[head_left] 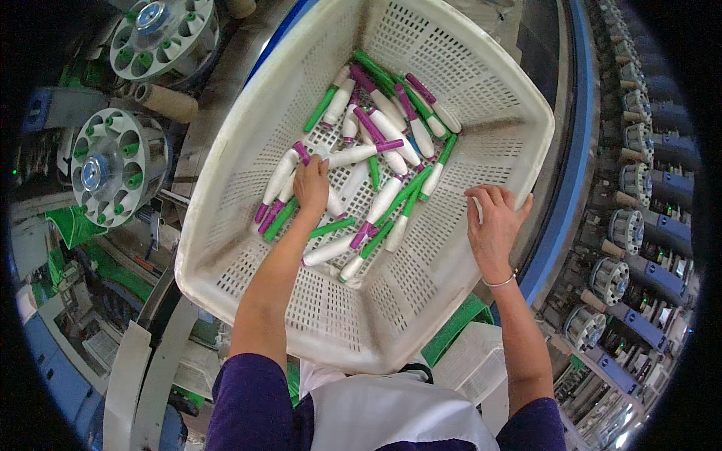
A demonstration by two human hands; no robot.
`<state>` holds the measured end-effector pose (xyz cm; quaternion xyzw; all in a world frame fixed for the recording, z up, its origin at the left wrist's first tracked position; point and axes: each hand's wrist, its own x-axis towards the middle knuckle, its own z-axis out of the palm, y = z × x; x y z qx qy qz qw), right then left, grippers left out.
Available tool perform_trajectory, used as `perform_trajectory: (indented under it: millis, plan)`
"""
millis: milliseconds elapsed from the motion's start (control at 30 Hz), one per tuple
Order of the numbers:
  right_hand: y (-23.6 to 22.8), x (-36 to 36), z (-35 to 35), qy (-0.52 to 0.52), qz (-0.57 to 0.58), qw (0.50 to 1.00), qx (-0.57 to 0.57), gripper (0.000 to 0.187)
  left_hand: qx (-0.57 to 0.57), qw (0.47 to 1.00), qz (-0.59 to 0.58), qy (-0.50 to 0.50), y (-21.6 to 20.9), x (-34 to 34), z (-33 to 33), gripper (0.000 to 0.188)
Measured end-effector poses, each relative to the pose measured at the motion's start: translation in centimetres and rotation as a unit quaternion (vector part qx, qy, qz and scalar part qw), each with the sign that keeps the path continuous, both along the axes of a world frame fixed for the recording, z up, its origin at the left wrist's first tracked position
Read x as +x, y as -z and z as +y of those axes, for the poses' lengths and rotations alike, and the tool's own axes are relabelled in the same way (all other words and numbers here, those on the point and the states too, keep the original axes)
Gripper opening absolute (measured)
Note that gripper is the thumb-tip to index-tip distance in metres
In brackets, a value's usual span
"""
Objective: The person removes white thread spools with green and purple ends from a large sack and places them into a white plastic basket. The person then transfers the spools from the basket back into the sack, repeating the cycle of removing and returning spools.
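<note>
- Closest to me: white apron point(398, 413), plus two dark purple sleeves point(252, 402).
- The right hand point(496, 225), bracelet point(500, 280) on the wrist, is by the right wall of the crate. Its fingers are loosely curled and apart, nothing in them; maybe it's just kept clear of the pile.
- White plastic crate point(338, 331), slotted sides, right in front. My guess: those tall walls stop stuff rolling away.
- The left hand point(310, 184) reaches down inside, fingers bent beside the end of a purple-tipped bobbin point(352, 155). Can't tell whether they're actually closed on it.
- More white-wound bobbins point(383, 199) with purple or green ends lie criss-cross on the crate's floor, probably because nothing in there separates them. No writing I can make out on them.
- Further out: round bobbin holders point(119, 169) left, blue rail point(577, 161) and machine row point(632, 225) right.
</note>
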<state>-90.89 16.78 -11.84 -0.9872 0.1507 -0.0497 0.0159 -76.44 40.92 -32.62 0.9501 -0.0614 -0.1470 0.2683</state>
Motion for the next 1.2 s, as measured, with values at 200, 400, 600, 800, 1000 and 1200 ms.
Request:
perform_trajectory:
  millis: [200,400,600,800,1000,1200]
  plan:
    - [-0.8,0.3,0.2,0.006,-0.006,1.0,0.018,0.007,0.023,0.938,-0.259,0.231,-0.3,0.2,-6.2,0.076]
    - [-0.9,0.5,0.1,0.01,-0.005,0.999,0.035,0.005,-0.02,0.947,-0.092,0.308,-1.5,-0.3,-7.7,0.091]
    - [-1.0,0.6,0.2,0.014,-0.004,0.999,0.035,0.006,-0.056,0.87,-0.278,0.405,-2.4,1.1,-16.3,0.069]
    - [-1.2,0.9,0.3,0.018,0.01,0.999,0.039,0.006,0.129,0.797,-0.359,0.468,-0.2,3.6,-21.0,0.017]
    - [-1.3,0.9,0.1,0.032,0.011,0.997,0.065,0.006,0.098,0.838,-0.273,0.462,-0.5,5.8,-23.5,0.025]
    - [-1.0,0.8,-0.1,0.029,0.01,0.998,0.063,0.005,0.15,0.855,-0.115,0.483,0.5,9.0,-27.1,0.04]
